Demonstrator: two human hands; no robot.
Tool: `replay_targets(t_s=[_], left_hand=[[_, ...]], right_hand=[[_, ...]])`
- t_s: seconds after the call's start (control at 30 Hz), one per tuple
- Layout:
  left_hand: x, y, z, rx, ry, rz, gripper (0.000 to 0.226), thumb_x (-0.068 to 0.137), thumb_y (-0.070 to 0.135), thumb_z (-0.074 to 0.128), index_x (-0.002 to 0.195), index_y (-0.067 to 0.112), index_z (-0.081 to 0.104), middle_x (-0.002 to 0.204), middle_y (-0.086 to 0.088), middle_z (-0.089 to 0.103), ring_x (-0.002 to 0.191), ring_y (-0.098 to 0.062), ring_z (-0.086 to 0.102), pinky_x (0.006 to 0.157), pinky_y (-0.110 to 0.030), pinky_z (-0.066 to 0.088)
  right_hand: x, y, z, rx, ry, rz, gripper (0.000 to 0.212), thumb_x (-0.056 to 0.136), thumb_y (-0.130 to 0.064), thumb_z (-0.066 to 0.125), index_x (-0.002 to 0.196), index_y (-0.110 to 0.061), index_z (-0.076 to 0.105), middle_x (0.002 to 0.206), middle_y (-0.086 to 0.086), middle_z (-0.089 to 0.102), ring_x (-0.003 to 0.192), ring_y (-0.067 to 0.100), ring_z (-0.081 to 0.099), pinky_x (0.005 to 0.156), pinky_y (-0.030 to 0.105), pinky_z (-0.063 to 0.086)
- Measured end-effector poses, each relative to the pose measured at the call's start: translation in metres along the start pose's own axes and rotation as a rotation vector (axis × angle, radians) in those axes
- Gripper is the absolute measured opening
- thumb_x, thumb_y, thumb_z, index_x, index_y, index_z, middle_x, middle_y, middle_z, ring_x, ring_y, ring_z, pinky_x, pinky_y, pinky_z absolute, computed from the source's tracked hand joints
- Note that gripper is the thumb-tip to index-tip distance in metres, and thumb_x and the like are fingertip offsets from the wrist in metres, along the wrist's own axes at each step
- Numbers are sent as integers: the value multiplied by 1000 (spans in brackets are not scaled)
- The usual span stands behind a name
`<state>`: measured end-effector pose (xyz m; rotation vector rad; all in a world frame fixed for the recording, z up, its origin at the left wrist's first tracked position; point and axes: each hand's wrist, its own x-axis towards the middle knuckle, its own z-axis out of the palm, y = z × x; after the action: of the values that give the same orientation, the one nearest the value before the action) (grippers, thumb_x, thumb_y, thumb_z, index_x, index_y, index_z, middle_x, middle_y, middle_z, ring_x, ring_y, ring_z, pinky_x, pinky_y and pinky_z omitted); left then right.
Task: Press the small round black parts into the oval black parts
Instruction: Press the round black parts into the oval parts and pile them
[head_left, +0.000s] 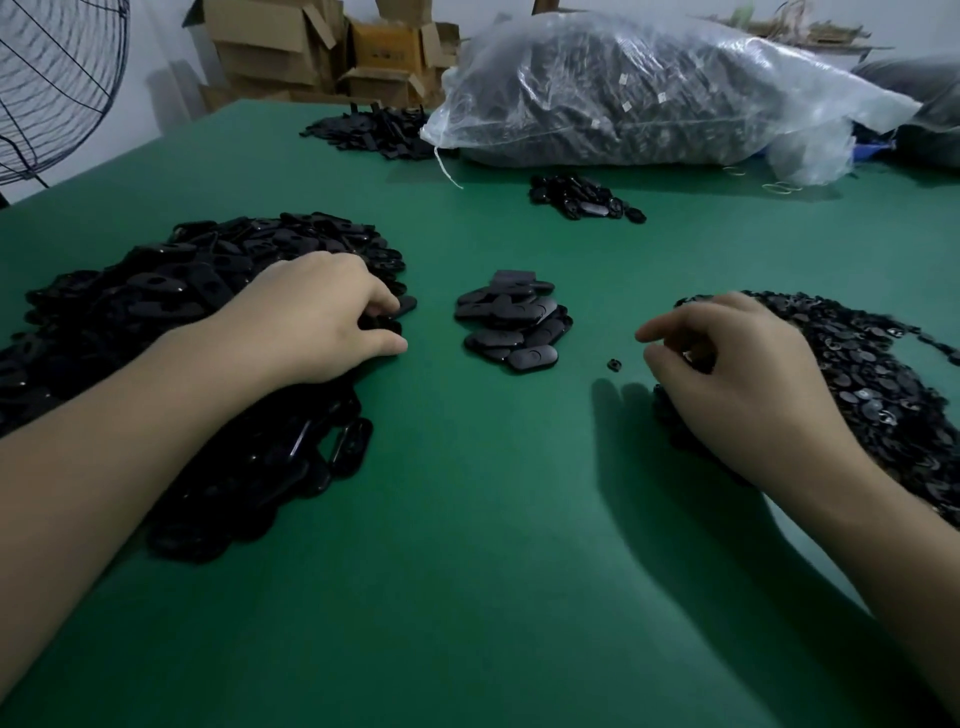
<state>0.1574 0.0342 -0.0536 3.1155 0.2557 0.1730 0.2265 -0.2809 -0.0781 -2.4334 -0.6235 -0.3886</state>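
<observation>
L hand (317, 317) lies on the big heap of oval black parts (156, 312) at table left. Fingers curl down onto parts at the heap's inner edge, thumb on green table (467, 519); can't tell if a part is actually gripped. R hand (727, 374) sits at the edge of the spread of small round black parts (872, 374) on the right, fingers curled, forefinger and thumb slightly apart. Dark glinting bit under the fingers; can't tell if held. One stray round part (614, 364) lies just beside R hand. Small stack of ovals (511, 325) sits btwn hands. Beyond: far pile (584, 197), back pile (369, 130), clear bag (649, 88) of parts, cartons (322, 47), fan (57, 83).
</observation>
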Motion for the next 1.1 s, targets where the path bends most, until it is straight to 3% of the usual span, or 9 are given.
replay_targets(t_s=[0.13,0.27,0.43,0.57,0.67,0.8,0.87,1.0,1.1], left_hand=[[-1,3,3,24,13,-5,48,90,56,69,131,31,68,106,9,62,110,-21,61,92,-40,46],[-4,5,-1,-63,42,14,40,84,47,80,122,36,70,93,18,58,95,-14,59,88,-37,48],[-7,12,-2,-173,107,50,27,83,25,84,105,38,73,86,20,66,84,-5,65,82,-32,54],[-9,21,-12,-517,8,95,19,82,24,87,94,35,79,81,14,75,76,3,69,72,-9,51],[-19,37,-19,-842,-66,193,11,84,25,84,91,33,81,85,12,77,79,-1,71,76,-13,54],[-33,61,-3,-1019,55,208,6,88,30,79,91,35,80,68,12,51,59,-5,43,58,-15,36],[-42,71,7,-1135,41,158,5,91,28,76,92,32,79,64,8,52,55,-4,42,53,-13,35],[-59,79,22,-1338,-41,92,15,98,10,66,99,21,77,83,0,76,69,-12,71,62,-21,56],[-61,78,26,-1487,-49,96,26,102,-4,52,108,10,74,96,-7,78,86,-18,76,70,-26,61]], right_hand=[[-2,-1,2,-237,-104,-18,30,93,-45,65,117,-29,74,102,-3,57,109,24,51,94,49,47],[-2,-2,2,-327,-131,-21,38,95,-51,61,128,-35,69,109,-2,57,117,26,46,95,48,42],[-1,-4,3,-378,-140,-23,28,95,-55,58,118,-45,71,106,-4,56,113,24,43,91,45,34],[-3,-7,5,-354,-115,-38,27,92,-59,59,109,-45,74,98,-5,56,107,23,45,88,44,34],[-2,-10,9,-338,-107,-57,25,92,-58,60,107,-44,74,96,-7,57,105,22,46,88,43,35],[0,-11,13,-241,-86,-80,13,90,-50,68,95,-39,74,90,-11,59,99,19,46,82,41,34],[0,-10,12,-201,-83,-85,9,89,-46,72,90,-38,72,88,-13,59,97,18,47,82,41,35],[-2,-10,12,-142,-94,-120,7,87,-37,75,88,-33,70,85,-14,61,93,17,49,84,46,46],[-5,-15,14,49,-96,-111,9,88,-33,75,84,-32,67,81,-18,65,86,7,55,74,25,45]])
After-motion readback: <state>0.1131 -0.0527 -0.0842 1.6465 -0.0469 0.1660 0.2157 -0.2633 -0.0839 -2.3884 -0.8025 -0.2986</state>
